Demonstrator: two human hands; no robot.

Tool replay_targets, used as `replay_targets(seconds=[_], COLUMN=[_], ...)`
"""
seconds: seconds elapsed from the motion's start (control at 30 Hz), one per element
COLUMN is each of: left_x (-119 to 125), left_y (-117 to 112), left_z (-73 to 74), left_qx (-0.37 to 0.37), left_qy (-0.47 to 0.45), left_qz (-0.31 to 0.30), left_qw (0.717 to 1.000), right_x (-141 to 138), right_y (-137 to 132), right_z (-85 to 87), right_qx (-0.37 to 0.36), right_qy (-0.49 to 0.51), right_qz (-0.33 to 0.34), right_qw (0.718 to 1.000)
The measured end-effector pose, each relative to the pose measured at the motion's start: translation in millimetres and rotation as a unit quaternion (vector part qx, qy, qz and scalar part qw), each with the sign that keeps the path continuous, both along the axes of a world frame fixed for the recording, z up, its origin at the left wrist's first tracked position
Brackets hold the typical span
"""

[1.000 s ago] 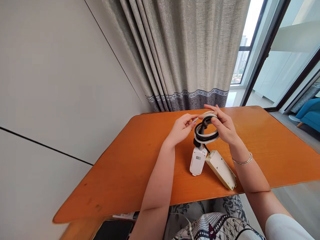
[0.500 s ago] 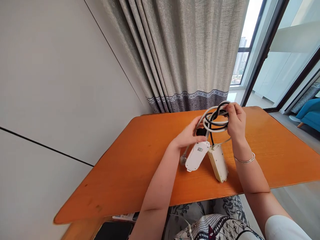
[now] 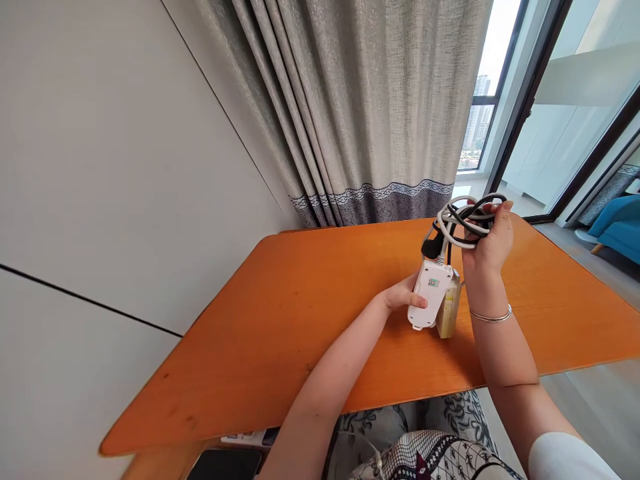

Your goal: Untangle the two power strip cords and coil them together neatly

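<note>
My left hand (image 3: 407, 295) is closed around a white power strip (image 3: 431, 288), thumb across its underside, where a small printed code shows. My right hand (image 3: 493, 240) grips a bundle of looped black and white cables (image 3: 463, 223) above the table. Behind the white strip, partly hidden by it, is a yellowed power strip (image 3: 450, 308) whose cable runs up into the same bundle. A black plug (image 3: 433, 247) hangs at the left side of the loops, just above the white strip.
An orange wooden table (image 3: 260, 320) spreads beneath my hands. A grey curtain (image 3: 380, 107) hangs beyond its far edge, and a pale panel (image 3: 110, 167) stands to the left. Below the near left edge lies a dark flat object (image 3: 225, 463). A blue seat (image 3: 620, 227) is at far right.
My left hand has moved from the cables and top of the white power strip down to its body. The right hand has carried the bundle rightward, and both strips have shifted right.
</note>
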State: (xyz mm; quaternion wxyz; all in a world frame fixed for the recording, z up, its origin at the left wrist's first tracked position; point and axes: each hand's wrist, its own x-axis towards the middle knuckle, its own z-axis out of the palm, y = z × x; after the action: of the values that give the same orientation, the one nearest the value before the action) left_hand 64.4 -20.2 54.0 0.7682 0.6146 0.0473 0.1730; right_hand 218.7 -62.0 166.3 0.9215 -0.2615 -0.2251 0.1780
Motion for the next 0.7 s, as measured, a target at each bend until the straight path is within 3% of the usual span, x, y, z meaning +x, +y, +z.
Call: replay_targets(seconds=[0.17,0.3,0.53,0.7], left_x=[-0.8,-0.8,-12.3,-45.7], left_y=[-2.6,-11.4,-19.9,0.2], left_z=[-7.2,-0.5,30.0,22.2], left_qx=[-0.044,-0.038,0.057,0.05], left_qy=[0.009,0.021,0.033,0.096], left_qz=[-0.032,-0.038,0.093,0.205], left_qw=[0.998,0.998,0.994,0.973], right_x=[9.6,18.2,34.3,33.1], right_y=[5.2,7.9,31.8,66.8], right_z=[-3.6,-6.6,-23.3,-53.3], right_qx=[0.031,0.04,-0.017,-0.161], right_qy=[0.073,0.116,0.153,0.151], right_qz=[0.014,0.022,0.046,0.176], right_qw=[0.997,0.992,0.987,0.959])
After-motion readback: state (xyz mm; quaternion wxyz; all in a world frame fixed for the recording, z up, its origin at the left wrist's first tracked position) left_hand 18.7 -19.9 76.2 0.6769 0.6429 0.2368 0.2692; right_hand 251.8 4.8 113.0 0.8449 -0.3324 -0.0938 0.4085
